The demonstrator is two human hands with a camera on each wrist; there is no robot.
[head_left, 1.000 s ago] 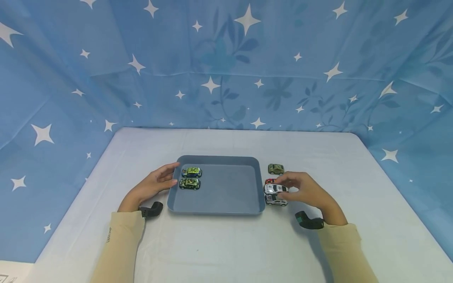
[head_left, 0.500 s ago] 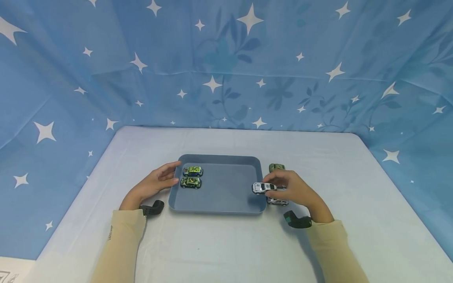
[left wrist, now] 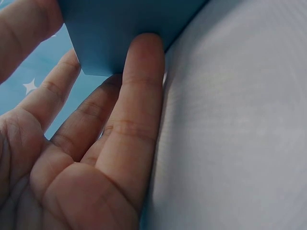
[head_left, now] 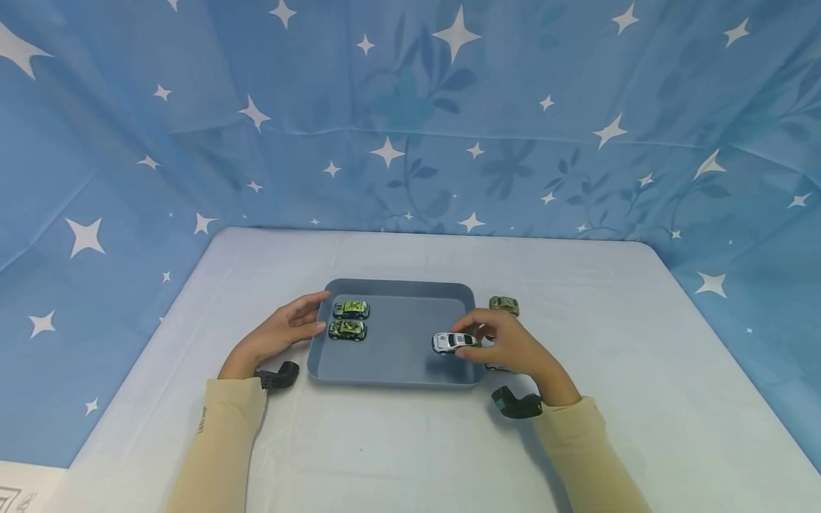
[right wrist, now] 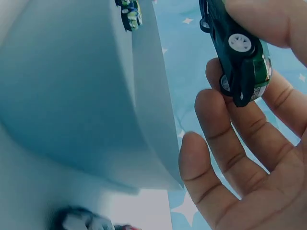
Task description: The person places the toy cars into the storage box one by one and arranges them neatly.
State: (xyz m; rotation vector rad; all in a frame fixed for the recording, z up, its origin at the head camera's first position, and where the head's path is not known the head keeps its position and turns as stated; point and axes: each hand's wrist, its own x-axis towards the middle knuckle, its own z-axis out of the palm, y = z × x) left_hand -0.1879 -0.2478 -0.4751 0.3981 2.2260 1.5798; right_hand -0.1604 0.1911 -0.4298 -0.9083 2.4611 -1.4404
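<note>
My right hand [head_left: 503,343] pinches a white toy car [head_left: 447,342] between thumb and fingers, above the right part of the blue-grey tray [head_left: 391,363]. In the right wrist view, the dark underside and pale wheels of the toy car [right wrist: 235,52] face the camera, with the thumb on one side and fingers on the other. At the tray's left side, my left hand [head_left: 280,333] rests its fairly straight fingers against the wall. Inside the tray, by its left wall, a yellow-green toy car [head_left: 350,309] and a green camouflage toy car [head_left: 348,330] stand one behind the other.
Right of the tray, a camouflage toy car [head_left: 504,306] stands on the white-covered table [head_left: 410,442]. Nearer, another pale toy car [head_left: 497,368] shows partly behind my right hand. A blue star-patterned cloth [head_left: 410,107] hangs behind the table.
My right hand has carried the white toy car leftward, from the cars beside the tray to above the tray's right part. My left hand has stayed at the tray's left side.
</note>
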